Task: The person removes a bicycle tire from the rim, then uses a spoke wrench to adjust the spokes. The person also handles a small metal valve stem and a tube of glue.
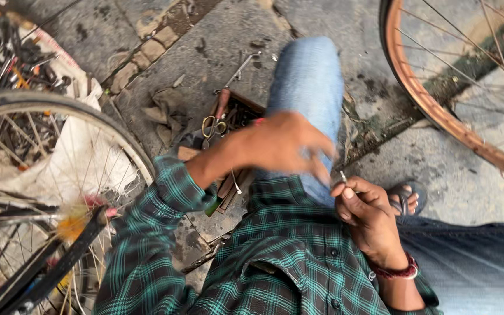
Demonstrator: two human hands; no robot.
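right hand (364, 205) pinched shut on a small metal pin (343, 175), held just above the lap beside the raised knee (307, 81). left hand (287, 146) blurred, fingers loosely curled, grip can't tell, hovering next to the pin. Tool box (228, 116) close behind the left wrist, bike wheel (59, 151) left, rusty rim (438, 111) right, bare pavement between

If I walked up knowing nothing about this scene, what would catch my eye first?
Two bare hands meet at the centre: the blurred left hand reaches toward the right hand, which pinches a small thin metal piece above a knee in pale blue jeans. Spoked bicycle wheels frame them, a black-tyred wheel at left and a rusty orange bare rim at upper right. A wooden tool box with yellow-handled scissors sits on the stained concrete ground.
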